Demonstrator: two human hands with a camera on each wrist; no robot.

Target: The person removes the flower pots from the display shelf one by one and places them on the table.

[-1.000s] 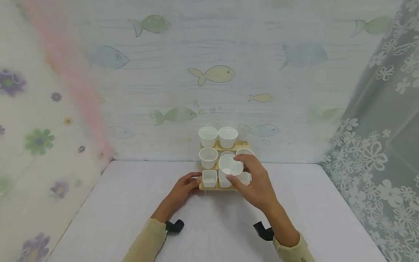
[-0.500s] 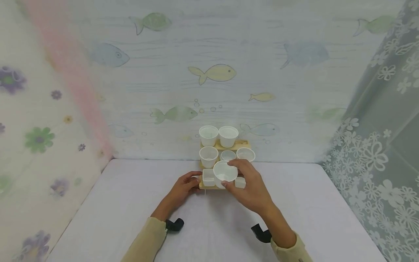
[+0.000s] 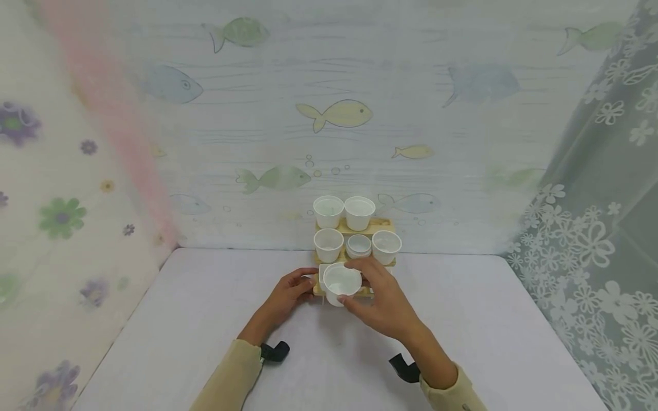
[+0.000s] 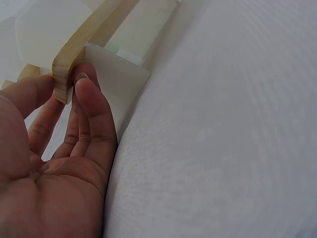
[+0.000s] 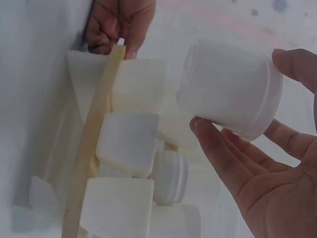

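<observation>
My left hand pinches the left end of a tiered wooden rack between thumb and fingers. In my right hand is a white round plastic cup, gripped at its side and rim by thumb and fingers, apart from the rack in the right wrist view. From the head it covers much of the front tier. That tier bears white squarish cups. The middle tier holds a round cup, a smaller round container and another round cup. Two cups stand on the top tier's left and middle.
The rack stands near the back edge of a table with a white cloth. Close behind rises a fish-patterned backdrop. Flowered panels flank both sides. Black mounts sit at both wrists.
My right hand has carried the cup leftward and towards me, lower in the head view. The middle tier's right cup has come into full sight. My left hand stays on the rack.
</observation>
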